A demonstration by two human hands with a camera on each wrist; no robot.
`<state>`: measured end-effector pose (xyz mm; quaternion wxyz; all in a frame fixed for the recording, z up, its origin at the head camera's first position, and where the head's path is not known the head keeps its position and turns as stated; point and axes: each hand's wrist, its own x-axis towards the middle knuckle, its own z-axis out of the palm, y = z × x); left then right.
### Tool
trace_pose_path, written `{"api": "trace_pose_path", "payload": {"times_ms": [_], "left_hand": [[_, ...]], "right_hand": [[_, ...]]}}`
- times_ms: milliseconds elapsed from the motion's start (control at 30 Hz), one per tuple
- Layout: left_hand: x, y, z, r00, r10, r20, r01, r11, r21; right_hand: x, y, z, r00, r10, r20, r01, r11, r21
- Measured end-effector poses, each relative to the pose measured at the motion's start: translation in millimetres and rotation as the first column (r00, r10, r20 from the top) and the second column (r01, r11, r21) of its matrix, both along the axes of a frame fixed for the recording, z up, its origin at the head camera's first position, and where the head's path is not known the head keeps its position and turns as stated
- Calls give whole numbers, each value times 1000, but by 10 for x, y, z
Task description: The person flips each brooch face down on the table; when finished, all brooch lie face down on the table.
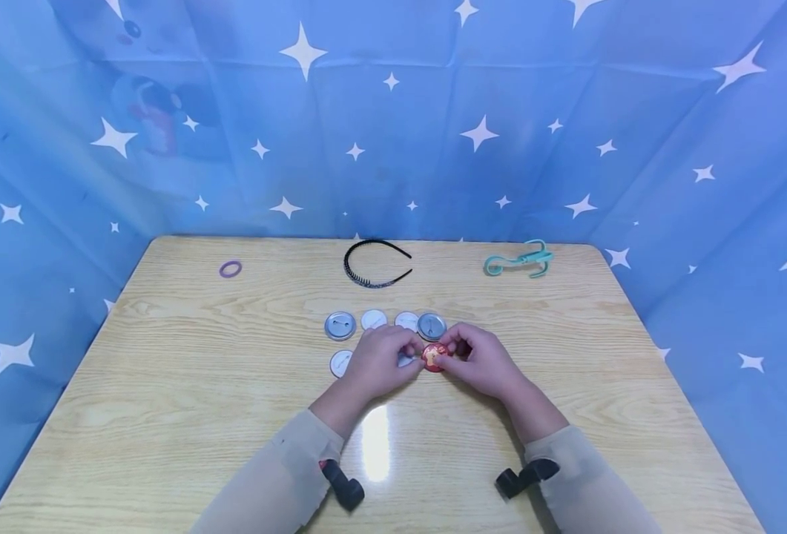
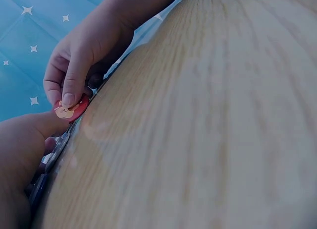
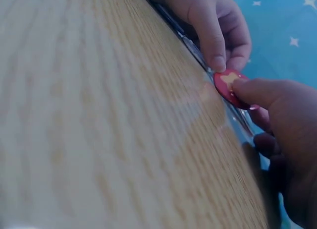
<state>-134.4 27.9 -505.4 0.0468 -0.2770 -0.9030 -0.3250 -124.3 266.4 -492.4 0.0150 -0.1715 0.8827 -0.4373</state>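
A round red pin badge [image 1: 435, 357] with a pale yellow figure lies face up between both hands. My right hand [image 1: 485, 362] pinches it, the thumb on its face and the fingers at its far edge. From the other side my left hand [image 1: 383, 361] grips the badge's left edge between thumb and fingertips. In the right wrist view the badge [image 3: 229, 85] is slightly tilted. Several more badges lie pin side up, among them a silver-backed one [image 1: 340, 325], another silver-backed one [image 1: 432, 326] and a white-backed one [image 1: 374, 320]. My left hand partly covers the front row.
Behind the badges lies a black toothed headband [image 1: 348, 265]. A purple ring-shaped band [image 1: 230, 269] is at the back left, and a turquoise claw-like hair clip [image 1: 520, 259] at the back right. A starry blue curtain [image 1: 393, 133] surrounds the wooden table [image 1: 199, 415].
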Motion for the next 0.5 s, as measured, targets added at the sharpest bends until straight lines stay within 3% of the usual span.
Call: {"api": "trace_pose_path", "payload": {"times_ms": [500], "left_hand": [[9,-10,15,1000,-24,-6,24,1000,0]], "right_hand": [[14,1,3,1000,10,21,-9,997,-81]]}}
